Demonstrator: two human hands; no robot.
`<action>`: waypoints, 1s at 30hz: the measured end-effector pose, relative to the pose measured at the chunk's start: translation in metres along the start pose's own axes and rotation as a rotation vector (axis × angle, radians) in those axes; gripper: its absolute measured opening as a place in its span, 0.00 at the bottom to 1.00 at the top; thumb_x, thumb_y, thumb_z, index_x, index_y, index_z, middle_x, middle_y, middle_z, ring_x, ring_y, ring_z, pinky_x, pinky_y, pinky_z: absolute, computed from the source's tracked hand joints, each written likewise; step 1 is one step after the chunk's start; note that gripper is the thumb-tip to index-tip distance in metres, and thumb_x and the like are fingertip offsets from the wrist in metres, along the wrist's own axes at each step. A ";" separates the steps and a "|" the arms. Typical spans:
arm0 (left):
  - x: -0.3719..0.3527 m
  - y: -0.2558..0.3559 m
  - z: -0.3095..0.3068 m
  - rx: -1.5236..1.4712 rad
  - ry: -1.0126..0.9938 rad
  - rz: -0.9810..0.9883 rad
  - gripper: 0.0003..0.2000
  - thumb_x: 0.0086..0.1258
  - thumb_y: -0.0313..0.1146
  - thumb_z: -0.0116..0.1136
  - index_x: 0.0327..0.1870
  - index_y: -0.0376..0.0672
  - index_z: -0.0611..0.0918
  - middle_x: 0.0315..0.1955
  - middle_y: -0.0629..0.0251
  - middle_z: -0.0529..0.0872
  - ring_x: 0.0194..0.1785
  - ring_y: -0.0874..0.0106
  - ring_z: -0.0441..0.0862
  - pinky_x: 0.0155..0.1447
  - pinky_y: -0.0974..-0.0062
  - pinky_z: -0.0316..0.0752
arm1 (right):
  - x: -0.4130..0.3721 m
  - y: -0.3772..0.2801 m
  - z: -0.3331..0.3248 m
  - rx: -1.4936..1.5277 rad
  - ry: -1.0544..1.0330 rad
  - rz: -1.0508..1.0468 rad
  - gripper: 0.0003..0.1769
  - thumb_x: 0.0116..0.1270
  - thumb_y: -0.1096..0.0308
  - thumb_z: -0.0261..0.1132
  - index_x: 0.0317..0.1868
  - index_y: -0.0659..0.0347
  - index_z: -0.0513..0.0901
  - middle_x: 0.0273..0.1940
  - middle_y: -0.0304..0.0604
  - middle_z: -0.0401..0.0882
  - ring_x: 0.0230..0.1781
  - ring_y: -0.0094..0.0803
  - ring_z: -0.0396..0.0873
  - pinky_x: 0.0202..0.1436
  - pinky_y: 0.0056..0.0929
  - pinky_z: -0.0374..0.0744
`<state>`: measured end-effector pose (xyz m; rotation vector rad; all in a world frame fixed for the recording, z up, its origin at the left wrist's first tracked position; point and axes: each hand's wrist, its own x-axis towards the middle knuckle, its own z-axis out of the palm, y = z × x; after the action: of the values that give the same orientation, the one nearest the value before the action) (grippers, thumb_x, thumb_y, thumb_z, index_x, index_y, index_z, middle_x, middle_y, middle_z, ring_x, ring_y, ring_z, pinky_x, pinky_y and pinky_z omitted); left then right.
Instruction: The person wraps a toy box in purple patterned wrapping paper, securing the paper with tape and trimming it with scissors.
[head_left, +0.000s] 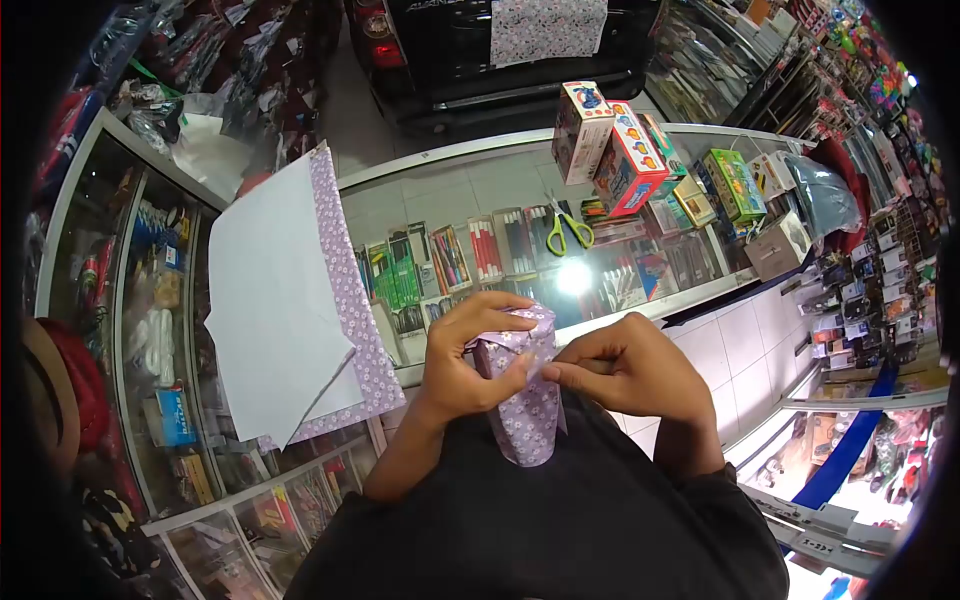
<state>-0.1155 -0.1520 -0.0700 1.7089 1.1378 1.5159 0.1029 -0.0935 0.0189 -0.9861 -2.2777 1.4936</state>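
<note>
Lilac floral wrapping paper (pixel 516 408) needs even tension: press folds flat, no crushing. Wrapped package (pixel 530 437) sits between the hands, upper end inside the curled left hand (pixel 462 362), thumb on its front. Right hand (pixel 640 370): thumb and index bunched at its side; can't tell if they grip paper.

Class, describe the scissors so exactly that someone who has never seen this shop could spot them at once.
Find the long glass-topped counter between the person and the parked car. On its glass, look on the person's side of the standing red-and-white box. The scissors have two lime-green handle loops and lie above the glass, unlike the pens beneath it.
</note>
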 end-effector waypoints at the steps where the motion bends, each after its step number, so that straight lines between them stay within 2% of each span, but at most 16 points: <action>1: 0.001 0.000 0.000 0.002 -0.001 0.000 0.17 0.51 0.26 0.72 0.46 0.38 0.88 0.51 0.51 0.88 0.54 0.60 0.88 0.60 0.67 0.80 | 0.002 -0.001 -0.003 0.001 0.001 -0.001 0.10 0.70 0.66 0.74 0.35 0.66 0.91 0.14 0.30 0.69 0.18 0.14 0.58 0.22 0.24 0.58; 3: 0.002 0.000 0.000 -0.054 -0.037 0.005 0.18 0.50 0.26 0.71 0.46 0.38 0.88 0.52 0.51 0.88 0.55 0.60 0.88 0.61 0.66 0.80 | 0.004 -0.006 -0.009 -0.182 0.014 0.002 0.12 0.66 0.59 0.74 0.33 0.60 0.91 0.16 0.41 0.77 0.14 0.37 0.72 0.24 0.35 0.68; 4: 0.003 0.001 0.001 -0.042 -0.038 0.005 0.18 0.49 0.26 0.71 0.46 0.38 0.88 0.52 0.51 0.88 0.55 0.59 0.88 0.61 0.66 0.80 | 0.006 -0.006 -0.009 -0.209 0.008 -0.010 0.13 0.64 0.58 0.74 0.31 0.59 0.92 0.18 0.44 0.81 0.19 0.44 0.80 0.26 0.38 0.74; 7: 0.006 0.001 0.002 -0.056 -0.064 0.000 0.18 0.49 0.26 0.71 0.45 0.38 0.88 0.52 0.51 0.88 0.56 0.58 0.88 0.62 0.65 0.80 | 0.009 0.001 -0.007 -0.280 0.012 -0.069 0.13 0.64 0.56 0.74 0.31 0.58 0.92 0.20 0.45 0.83 0.22 0.45 0.83 0.28 0.39 0.77; 11: 0.007 -0.002 -0.002 -0.048 -0.119 0.048 0.21 0.48 0.26 0.71 0.48 0.39 0.88 0.54 0.50 0.87 0.58 0.56 0.87 0.64 0.64 0.78 | 0.012 0.003 -0.007 -0.270 0.042 -0.043 0.14 0.64 0.55 0.74 0.31 0.58 0.92 0.21 0.46 0.83 0.23 0.46 0.84 0.29 0.40 0.78; 13: 0.009 0.003 -0.005 -0.104 -0.196 0.007 0.22 0.46 0.31 0.68 0.48 0.38 0.87 0.56 0.47 0.85 0.63 0.52 0.83 0.69 0.58 0.73 | 0.013 0.002 -0.009 -0.283 0.007 -0.010 0.14 0.64 0.55 0.74 0.31 0.58 0.93 0.21 0.46 0.84 0.24 0.46 0.84 0.30 0.40 0.79; 16: 0.013 0.003 -0.009 -0.133 -0.269 -0.012 0.25 0.45 0.34 0.68 0.49 0.39 0.86 0.57 0.46 0.84 0.64 0.50 0.82 0.70 0.55 0.72 | 0.013 0.004 -0.011 -0.285 -0.008 -0.009 0.14 0.64 0.55 0.74 0.31 0.58 0.93 0.22 0.46 0.84 0.24 0.46 0.85 0.31 0.40 0.80; 23: 0.014 0.000 -0.007 -0.172 -0.262 -0.026 0.25 0.45 0.38 0.70 0.49 0.40 0.87 0.57 0.46 0.84 0.65 0.49 0.81 0.70 0.54 0.72 | 0.015 0.004 -0.008 -0.289 0.027 0.011 0.14 0.62 0.54 0.75 0.32 0.57 0.93 0.24 0.47 0.87 0.27 0.46 0.86 0.35 0.39 0.82; 25: 0.015 0.001 -0.007 -0.168 -0.263 0.006 0.21 0.53 0.34 0.74 0.49 0.39 0.86 0.58 0.50 0.84 0.62 0.54 0.83 0.67 0.59 0.75 | 0.015 0.003 -0.007 -0.273 0.028 0.057 0.14 0.61 0.55 0.75 0.32 0.57 0.93 0.25 0.47 0.87 0.28 0.46 0.87 0.37 0.40 0.83; 26: 0.014 -0.001 -0.005 -0.169 -0.264 0.004 0.21 0.53 0.34 0.74 0.49 0.39 0.86 0.58 0.50 0.84 0.62 0.54 0.83 0.67 0.59 0.75 | 0.016 0.004 -0.007 -0.272 0.028 0.058 0.14 0.61 0.55 0.75 0.32 0.57 0.93 0.25 0.47 0.87 0.28 0.46 0.87 0.37 0.40 0.83; 28: 0.012 -0.005 -0.001 -0.131 -0.216 -0.007 0.16 0.58 0.31 0.73 0.46 0.38 0.87 0.56 0.51 0.85 0.62 0.55 0.84 0.66 0.61 0.76 | 0.016 0.006 -0.006 -0.362 0.061 -0.011 0.12 0.61 0.57 0.78 0.32 0.58 0.93 0.26 0.44 0.88 0.26 0.41 0.87 0.32 0.33 0.81; 30: 0.012 -0.004 0.000 -0.138 -0.211 -0.032 0.14 0.58 0.29 0.71 0.46 0.39 0.87 0.55 0.50 0.86 0.62 0.54 0.84 0.67 0.58 0.75 | 0.017 0.005 -0.006 -0.388 0.060 0.009 0.12 0.61 0.57 0.78 0.32 0.58 0.93 0.26 0.45 0.88 0.26 0.41 0.87 0.32 0.33 0.82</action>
<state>-0.1165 -0.1400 -0.0678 1.7022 0.9259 1.3270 0.0958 -0.0771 0.0143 -1.1197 -2.5757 1.0262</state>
